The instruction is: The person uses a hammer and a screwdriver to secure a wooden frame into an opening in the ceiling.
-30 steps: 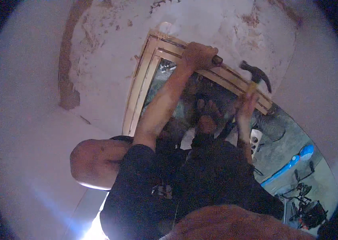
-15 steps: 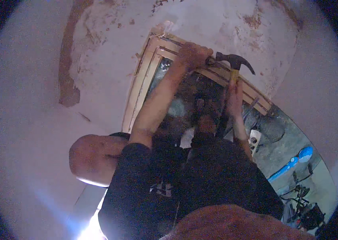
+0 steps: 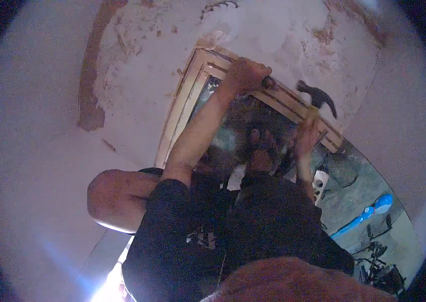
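Observation:
My left hand (image 3: 244, 76) is closed around a tool at the upper edge of a pale wooden frame (image 3: 283, 103). Only the tool's dark, rounded end (image 3: 268, 82) sticks out of the fist, so its kind is hidden. To the right, my right hand (image 3: 306, 135) grips a claw hammer (image 3: 320, 96) by its yellowish handle, just below the head. The dark hammer head stands over the frame's right part, apart from the tool's end. Brown lengthwise lines run along the frame's strips.
Patchy plastered wall (image 3: 258, 32) surrounds the frame's far side. On the floor at right lie a white piece with round holes (image 3: 319, 183), a long blue object (image 3: 366, 217) and a tangle of dark gear (image 3: 384, 269). A rounded brownish shape (image 3: 119, 199) is at left; bright light shines below it.
The hammer and my right hand have moved right and down in the picture, away from the tool's end. My left hand keeps its grip at the frame. The view has shifted slightly.

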`<state>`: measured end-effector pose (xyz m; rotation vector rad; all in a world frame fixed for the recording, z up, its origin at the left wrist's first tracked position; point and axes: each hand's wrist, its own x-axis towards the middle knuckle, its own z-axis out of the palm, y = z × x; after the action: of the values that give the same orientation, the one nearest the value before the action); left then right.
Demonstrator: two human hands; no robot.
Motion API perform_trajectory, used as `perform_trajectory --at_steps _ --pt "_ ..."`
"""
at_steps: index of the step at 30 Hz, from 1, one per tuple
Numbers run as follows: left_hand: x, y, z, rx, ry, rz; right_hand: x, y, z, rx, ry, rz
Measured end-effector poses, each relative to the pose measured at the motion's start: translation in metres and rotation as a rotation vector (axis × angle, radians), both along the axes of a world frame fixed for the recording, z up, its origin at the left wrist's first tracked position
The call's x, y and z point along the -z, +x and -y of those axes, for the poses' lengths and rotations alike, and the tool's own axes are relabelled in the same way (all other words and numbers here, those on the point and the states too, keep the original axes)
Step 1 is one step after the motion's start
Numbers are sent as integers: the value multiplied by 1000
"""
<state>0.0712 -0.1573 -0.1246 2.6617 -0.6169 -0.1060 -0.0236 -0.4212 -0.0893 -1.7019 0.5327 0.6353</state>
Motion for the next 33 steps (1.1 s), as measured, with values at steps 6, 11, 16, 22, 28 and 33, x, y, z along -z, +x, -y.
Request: perform_trajectory --at_steps 6,11,16,22,28,33 --pt "-8 2 3 -4 79 -89 19 -9 -10 -95 -133 153" --pt "-3 8 3 -6 124 -127 2 3 22 -44 317 51" --pt "-6 11 3 -16 26 -78 37 1 -2 -464 -570 941" --pt "-12 3 -15 -10 44 -10 6 -4 -12 -64 89 176" --pt "-119 13 -113 -523 -530 98 12 -3 42 87 -34 136" --pt "-227 6 -203 -581 -1936 239 17 -5 62 28 63 209"
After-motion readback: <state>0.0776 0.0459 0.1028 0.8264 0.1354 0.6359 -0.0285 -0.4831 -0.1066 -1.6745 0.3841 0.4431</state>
